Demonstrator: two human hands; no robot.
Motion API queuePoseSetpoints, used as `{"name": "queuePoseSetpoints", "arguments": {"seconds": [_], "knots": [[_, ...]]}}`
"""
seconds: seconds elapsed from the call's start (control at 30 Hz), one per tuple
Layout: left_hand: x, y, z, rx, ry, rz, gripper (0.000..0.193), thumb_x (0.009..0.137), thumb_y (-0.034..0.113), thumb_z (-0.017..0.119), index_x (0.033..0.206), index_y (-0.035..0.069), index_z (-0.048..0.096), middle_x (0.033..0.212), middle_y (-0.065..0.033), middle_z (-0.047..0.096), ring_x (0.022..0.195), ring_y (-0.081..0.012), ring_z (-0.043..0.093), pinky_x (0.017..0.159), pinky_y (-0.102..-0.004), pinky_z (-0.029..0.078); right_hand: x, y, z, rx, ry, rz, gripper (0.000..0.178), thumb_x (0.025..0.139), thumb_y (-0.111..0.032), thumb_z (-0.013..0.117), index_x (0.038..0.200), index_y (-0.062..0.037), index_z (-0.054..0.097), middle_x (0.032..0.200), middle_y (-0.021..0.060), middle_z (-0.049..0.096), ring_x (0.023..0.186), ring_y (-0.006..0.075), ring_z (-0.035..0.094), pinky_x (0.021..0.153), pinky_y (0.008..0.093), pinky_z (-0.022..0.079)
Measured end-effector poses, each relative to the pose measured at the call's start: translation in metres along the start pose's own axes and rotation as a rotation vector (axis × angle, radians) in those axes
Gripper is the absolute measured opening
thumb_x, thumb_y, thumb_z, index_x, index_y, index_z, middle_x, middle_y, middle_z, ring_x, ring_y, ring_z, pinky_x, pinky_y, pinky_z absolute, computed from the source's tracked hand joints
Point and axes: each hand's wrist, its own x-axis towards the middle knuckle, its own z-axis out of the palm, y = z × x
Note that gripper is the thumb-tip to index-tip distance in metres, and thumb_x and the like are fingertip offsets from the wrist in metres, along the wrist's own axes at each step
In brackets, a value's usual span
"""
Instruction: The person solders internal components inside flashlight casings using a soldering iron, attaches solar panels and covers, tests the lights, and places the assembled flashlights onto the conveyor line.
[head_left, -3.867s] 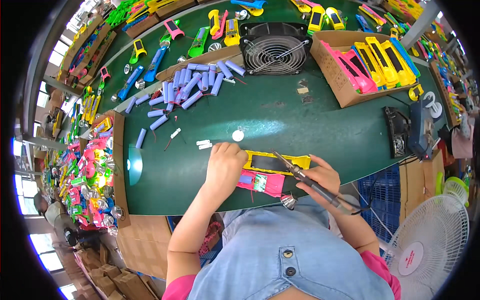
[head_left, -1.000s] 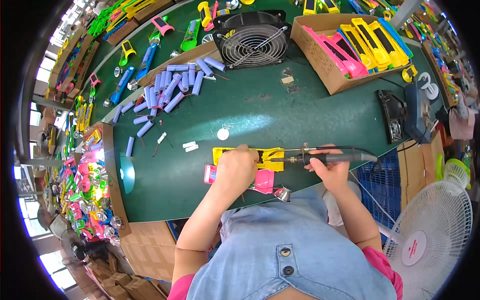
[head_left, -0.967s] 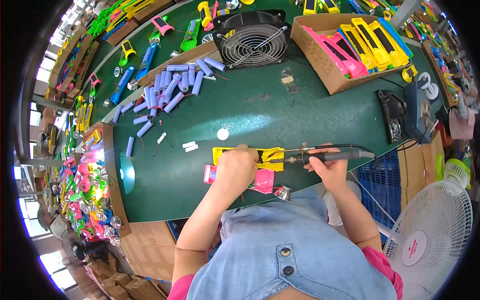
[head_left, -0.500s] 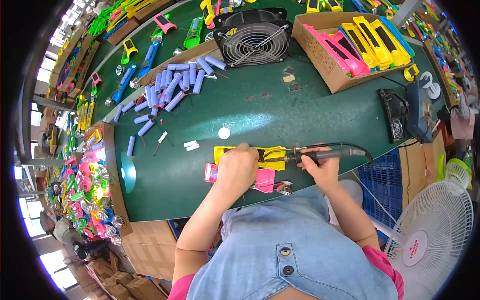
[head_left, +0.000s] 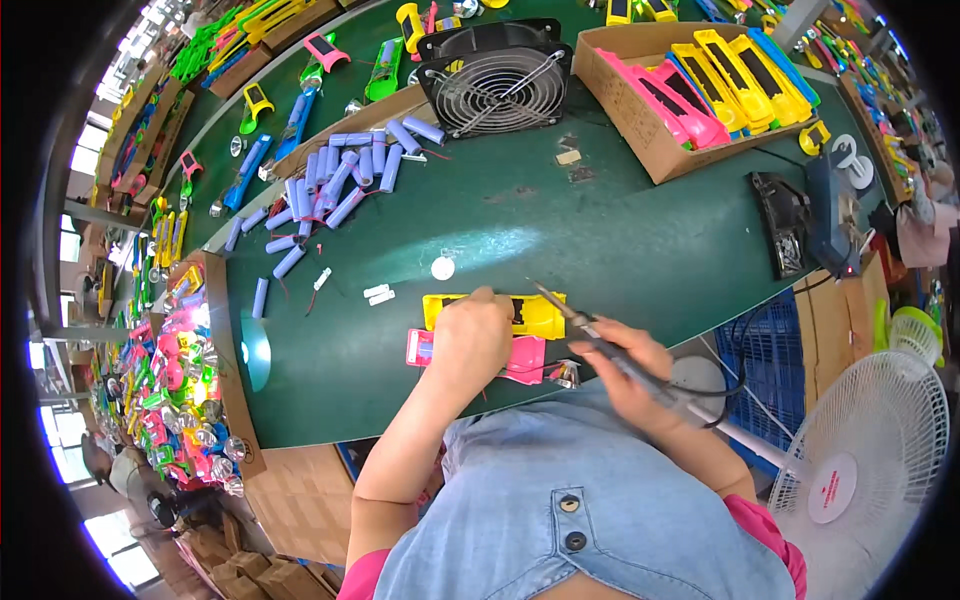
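My left hand (head_left: 472,335) is closed over the middle of a yellow plastic housing (head_left: 542,317) lying on the bench; its fingertips are hidden under the knuckles. A dark strip shows inside the housing. In my right hand (head_left: 640,385) is a soldering iron (head_left: 618,358), gripped by its dark handle. Its thin tip points up and left, above the housing's right end and apart from it. A pink housing (head_left: 526,358) lies just nearer to me, partly under my left wrist, with a wired silver reflector (head_left: 566,374) at its right.
Several purple cylindrical batteries (head_left: 345,205) are heaped at the back left. A metal-grilled fan (head_left: 495,90) stands at the back. A cardboard box (head_left: 655,150) of coloured housings is at the far right, near the soldering station (head_left: 832,225). White connectors (head_left: 378,294) and a white disc (head_left: 442,267) lie nearby.
The soldering iron has come out of the yellow housing; my right hand has moved down and turned, so the tip now points up and left. My left hand stays at the housing.
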Motion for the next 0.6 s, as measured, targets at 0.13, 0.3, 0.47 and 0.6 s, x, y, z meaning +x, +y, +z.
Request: {"name": "queuePoseSetpoints", "arguments": {"seconds": [0.13,0.3,0.47,0.6], "knots": [[0.001,0.002,-0.001,0.003,-0.009,0.012,0.004,0.069,0.004,0.056,0.068,0.003,0.060,0.068,-0.0123,0.055,0.062,-0.0290,0.057,0.058,-0.0372,0.046,0.008,-0.003,0.023,-0.074,-0.231,0.137,0.065,0.067,-0.015,0.072,0.120,0.0033,0.039,0.089,0.0114,0.063,0.085,0.0219,0.061,0.107,0.0476,0.012],[-0.002,0.001,0.002,-0.017,-0.014,0.008,0.005,0.071,0.005,0.056,0.073,0.002,0.060,0.073,-0.0142,0.055,0.067,-0.0309,0.057,0.061,-0.0388,0.046,0.009,-0.003,0.032,-0.147,-0.290,0.112,0.072,0.062,-0.019,0.074,0.119,0.0055,0.038,0.082,0.0100,0.061,0.078,0.0214,0.059,0.108,0.0491,0.010],[-0.012,-0.003,-0.028,-0.147,-0.005,0.143,0.012,0.069,0.004,0.060,0.080,0.002,0.060,0.078,-0.0115,0.054,0.074,-0.0287,0.055,0.065,-0.0371,0.045,0.009,0.004,0.032,-0.151,-0.224,0.047,0.070,0.064,-0.020,0.073,0.120,0.0039,0.038,0.088,0.0116,0.062,0.084,0.0243,0.060,0.108,0.0487,0.010],[-0.032,-0.008,-0.044,-0.262,-0.020,0.300,0.021,0.063,0.001,0.064,0.083,0.005,0.061,0.082,-0.0067,0.054,0.080,-0.0252,0.053,0.068,-0.0353,0.044,0.031,0.001,0.013,-0.138,-0.322,0.058,0.064,0.069,-0.013,0.068,0.123,-0.0027,0.034,0.108,0.0122,0.054,0.097,0.0281,0.055,0.104,0.0547,0.006]]}}
